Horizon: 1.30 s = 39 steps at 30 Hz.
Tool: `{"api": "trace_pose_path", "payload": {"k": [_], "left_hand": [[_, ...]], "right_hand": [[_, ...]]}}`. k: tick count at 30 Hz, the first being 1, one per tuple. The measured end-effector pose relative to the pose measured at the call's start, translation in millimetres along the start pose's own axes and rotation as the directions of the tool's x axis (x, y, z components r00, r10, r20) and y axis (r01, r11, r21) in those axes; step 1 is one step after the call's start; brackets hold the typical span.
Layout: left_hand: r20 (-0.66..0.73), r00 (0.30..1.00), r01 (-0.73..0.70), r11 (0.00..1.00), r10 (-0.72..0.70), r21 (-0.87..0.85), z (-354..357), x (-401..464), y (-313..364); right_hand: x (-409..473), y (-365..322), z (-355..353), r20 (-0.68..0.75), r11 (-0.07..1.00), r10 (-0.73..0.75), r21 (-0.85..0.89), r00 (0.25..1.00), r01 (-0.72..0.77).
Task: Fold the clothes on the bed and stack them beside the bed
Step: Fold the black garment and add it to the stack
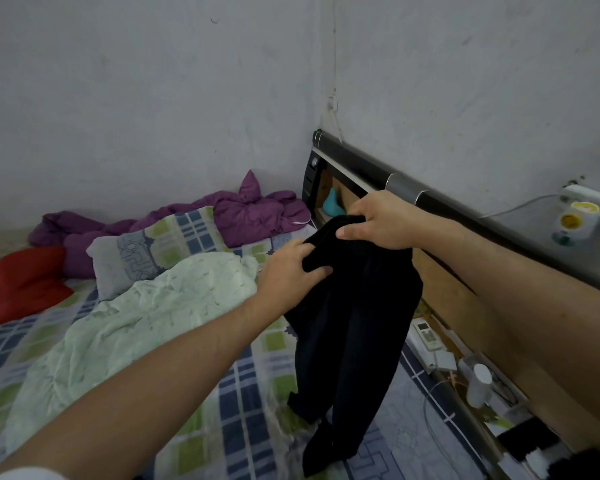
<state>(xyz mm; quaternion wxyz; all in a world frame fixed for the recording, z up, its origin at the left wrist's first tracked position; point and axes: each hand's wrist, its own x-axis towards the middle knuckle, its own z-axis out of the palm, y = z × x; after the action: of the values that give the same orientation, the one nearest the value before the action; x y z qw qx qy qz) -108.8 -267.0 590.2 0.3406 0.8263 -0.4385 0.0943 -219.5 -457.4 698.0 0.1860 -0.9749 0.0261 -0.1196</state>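
A black garment (pixel 350 327), trouser-like, hangs above the bed with its lower ends touching the plaid bed sheet (pixel 250 403). My right hand (pixel 378 220) grips its top edge near the headboard. My left hand (pixel 291 271) pinches the same top edge a little lower and to the left. More clothes lie on the bed: a pale green cloth (pixel 136 327) in the middle, a purple garment (pixel 222 216) crumpled by the far wall, and a red one (pixel 18 282) at the left.
A plaid pillow (pixel 153 247) lies behind the pale green cloth. The dark headboard (pixel 395 181) runs along the right, with a shelf holding a remote (pixel 426 336), a white bottle (pixel 480 382), cables and a teal object (pixel 333 202). A power strip (pixel 589 199) sits on the ledge.
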Motion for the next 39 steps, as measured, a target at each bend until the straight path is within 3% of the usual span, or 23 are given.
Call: {"api": "trace_pose_path", "payload": {"k": [7,13,18,22,27,31,33,35,37,39], "left_hand": [[0.167,0.985,-0.010,0.982,0.043,-0.191,-29.5,13.2,-4.8],[0.195,0.976,-0.122,0.983,0.094,0.137,-76.5,49.8,8.2],[0.169,0.983,0.021,0.950,-0.077,0.313,-99.3,76.7,21.4],[0.207,0.937,0.186,0.902,-0.282,0.389,-107.0,88.9,34.8],[0.222,0.869,0.384,0.886,-0.441,0.259,-99.8,83.5,48.1],[0.329,0.781,0.552,0.833,-0.531,0.035,-101.9,79.3,55.9],[0.450,0.717,0.662,0.723,-0.532,-0.199,-102.9,76.1,51.2],[0.569,0.654,0.751,0.517,-0.499,-0.411,-104.9,71.3,47.4],[0.664,0.626,0.779,0.371,-0.410,-0.505,-104.8,66.4,43.3],[0.720,0.616,0.783,0.357,-0.321,-0.510,-102.3,57.7,44.6]], "right_hand": [[-3.8,1.1,-7.2,-0.007,0.981,0.031,-0.189,0.999,-0.032],[0.9,-4.2,-10.2,-0.039,0.937,0.032,-0.347,0.999,-0.043],[11.6,-18.9,-10.3,-0.021,0.976,0.101,-0.192,0.995,-0.103],[19.1,-39.9,0.4,-0.003,0.981,0.186,0.060,0.982,-0.186],[28.9,-62.0,19.9,0.018,0.903,0.270,0.341,0.963,-0.260],[32.9,-69.2,34.1,0.010,0.843,0.307,0.462,0.952,-0.276],[32.9,-68.3,38.6,0.011,0.820,0.327,0.494,0.945,-0.290],[31.8,-63.5,40.6,0.017,0.760,0.363,0.573,0.932,-0.307],[29.3,-58.5,43.4,0.070,0.620,0.398,0.715,0.915,-0.324],[27.8,-56.6,49.1,0.155,0.442,0.411,0.828,0.898,-0.346]]}}
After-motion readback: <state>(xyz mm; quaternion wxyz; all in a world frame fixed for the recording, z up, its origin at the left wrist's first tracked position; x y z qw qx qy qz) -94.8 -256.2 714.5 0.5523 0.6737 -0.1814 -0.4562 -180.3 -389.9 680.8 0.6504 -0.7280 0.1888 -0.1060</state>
